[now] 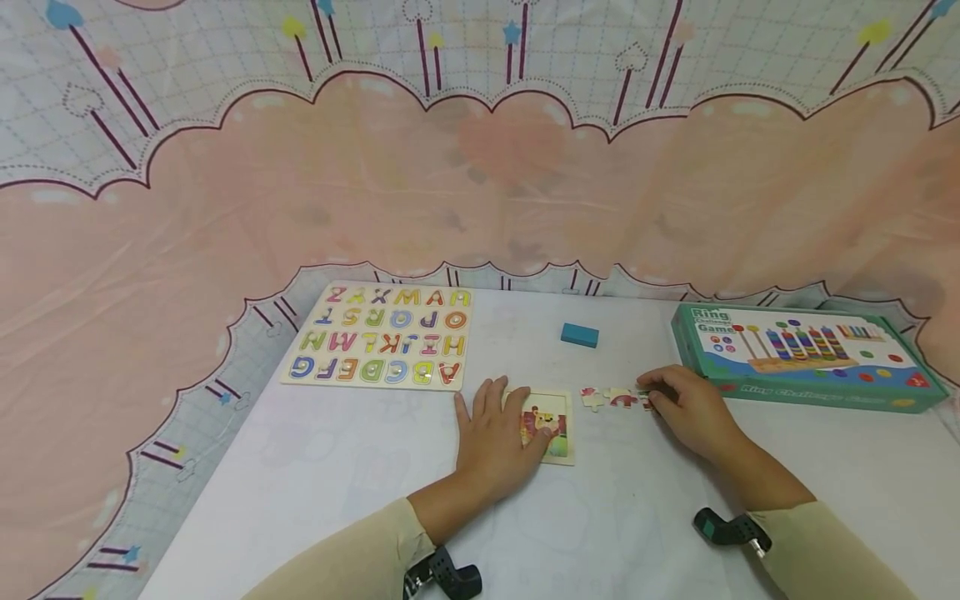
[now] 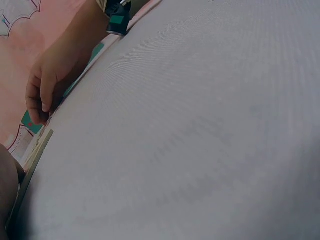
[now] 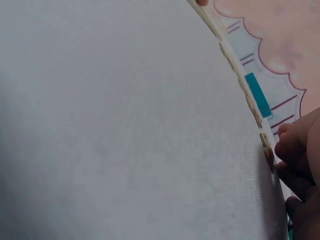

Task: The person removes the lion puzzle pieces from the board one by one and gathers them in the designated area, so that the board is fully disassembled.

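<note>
My left hand [image 1: 495, 442] lies spread over the left side of a small framed picture puzzle [image 1: 560, 417] showing a cartoon bear, its thumb across the picture. Part of the frame is hidden beneath the palm. To the right of it, my right hand [image 1: 693, 412] has thumb and fingers curled at a jigsaw piece [image 1: 646, 401], the last in a short row on the table. Its fingertips pinch at the edge of that piece [image 3: 267, 152] in the right wrist view. Two more jigsaw pieces, a pinkish one [image 1: 592, 399] and one with a red arch [image 1: 621, 398], lie between the hands.
A wooden alphabet board [image 1: 378, 336] lies at the back left. Behind the jigsaw pieces is a blue block [image 1: 580, 335]. A green Ring Challenge Game box [image 1: 810, 358] stands at the back right, just beyond my right hand. A patterned curtain [image 1: 480, 192] hangs behind the white table [image 1: 600, 533].
</note>
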`<state>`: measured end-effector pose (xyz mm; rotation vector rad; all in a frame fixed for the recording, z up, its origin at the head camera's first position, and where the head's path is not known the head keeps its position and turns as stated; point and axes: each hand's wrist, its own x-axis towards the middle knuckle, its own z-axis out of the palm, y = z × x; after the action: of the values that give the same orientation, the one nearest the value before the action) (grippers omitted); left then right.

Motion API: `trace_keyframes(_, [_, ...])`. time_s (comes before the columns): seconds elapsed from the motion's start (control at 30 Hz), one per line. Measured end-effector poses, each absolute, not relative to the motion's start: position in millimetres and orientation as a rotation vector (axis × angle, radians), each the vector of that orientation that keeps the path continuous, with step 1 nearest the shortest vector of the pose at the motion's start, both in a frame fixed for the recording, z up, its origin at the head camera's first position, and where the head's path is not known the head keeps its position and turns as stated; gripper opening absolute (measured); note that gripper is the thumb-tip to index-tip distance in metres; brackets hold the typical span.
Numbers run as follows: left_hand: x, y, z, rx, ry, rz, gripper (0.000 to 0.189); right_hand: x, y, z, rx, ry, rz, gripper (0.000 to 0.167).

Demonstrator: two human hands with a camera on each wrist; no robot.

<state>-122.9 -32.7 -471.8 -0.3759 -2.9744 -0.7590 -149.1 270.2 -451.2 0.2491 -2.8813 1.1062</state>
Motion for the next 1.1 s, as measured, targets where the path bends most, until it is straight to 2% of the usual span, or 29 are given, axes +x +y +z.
trace_keyframes(0.5, [-125,-40,-466,-0.404,-3.006,-0.817,0.072,-147,273,-438,0.173,-2.934,1.364,0.031])
trace_keyframes(1.1, [-128,-78,-463,-0.593,-3.024,-0.716,0.081,-157,231,-420,0.419,-2.979,1.381,0.033])
